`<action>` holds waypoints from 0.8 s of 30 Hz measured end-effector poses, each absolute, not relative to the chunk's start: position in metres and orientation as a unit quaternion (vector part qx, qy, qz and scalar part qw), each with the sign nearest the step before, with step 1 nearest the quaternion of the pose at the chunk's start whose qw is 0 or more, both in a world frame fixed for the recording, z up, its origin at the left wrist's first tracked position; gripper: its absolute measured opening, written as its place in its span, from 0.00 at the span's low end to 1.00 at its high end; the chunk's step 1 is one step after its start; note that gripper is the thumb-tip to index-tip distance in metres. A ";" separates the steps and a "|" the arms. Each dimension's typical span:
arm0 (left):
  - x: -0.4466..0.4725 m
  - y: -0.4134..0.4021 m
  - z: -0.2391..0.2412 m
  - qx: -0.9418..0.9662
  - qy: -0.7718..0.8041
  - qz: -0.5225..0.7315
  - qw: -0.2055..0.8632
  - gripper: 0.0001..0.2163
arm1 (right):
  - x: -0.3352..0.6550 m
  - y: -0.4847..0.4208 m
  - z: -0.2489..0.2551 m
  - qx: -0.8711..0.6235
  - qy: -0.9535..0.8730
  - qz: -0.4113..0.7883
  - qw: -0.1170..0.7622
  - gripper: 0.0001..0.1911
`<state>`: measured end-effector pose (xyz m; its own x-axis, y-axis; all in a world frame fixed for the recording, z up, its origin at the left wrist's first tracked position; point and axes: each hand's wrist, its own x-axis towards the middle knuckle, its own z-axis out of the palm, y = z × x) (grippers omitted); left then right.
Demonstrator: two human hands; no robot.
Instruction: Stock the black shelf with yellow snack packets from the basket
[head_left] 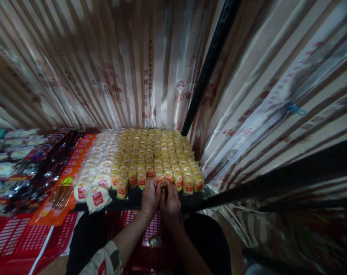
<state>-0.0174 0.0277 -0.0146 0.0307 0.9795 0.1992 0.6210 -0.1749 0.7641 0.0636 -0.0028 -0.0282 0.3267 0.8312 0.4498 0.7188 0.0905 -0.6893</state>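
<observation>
Rows of yellow snack cakes [150, 152] in clear wrappers with red labels fill a black shelf [130, 199]. At the front edge of these rows, my left hand [151, 196] and my right hand [170, 200] are side by side. Their curled fingers and thumbs close around one wrapped yellow cake [159, 178], which they partly cover. White wrapped round cakes [97, 198] lie just left of the yellow ones, some jutting over the shelf's front.
Orange snack packets [55, 202] and dark packets [50, 160] lie farther left. Red baskets [21, 235] stand below, one between my knees with a small wrapped item [155, 241] in it. A black post [208, 72] and printed plastic sheeting [159, 84] bound the shelf.
</observation>
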 end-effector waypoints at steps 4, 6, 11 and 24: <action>-0.018 0.027 -0.014 0.685 0.594 0.344 0.246 0.07 | 0.062 -0.003 -0.026 -0.677 -0.568 0.065 0.464 0.20; -0.018 0.027 -0.014 0.689 0.596 0.335 0.239 0.08 | 0.061 -0.003 -0.026 -0.677 -0.568 0.070 0.463 0.20; -0.019 0.025 -0.016 0.695 0.596 0.342 0.214 0.08 | 0.060 -0.004 -0.030 -0.678 -0.577 0.083 0.448 0.21; -0.029 -0.002 -0.005 0.745 0.581 0.286 0.161 0.13 | 0.073 -0.026 -0.022 -0.619 -0.620 0.126 0.465 0.17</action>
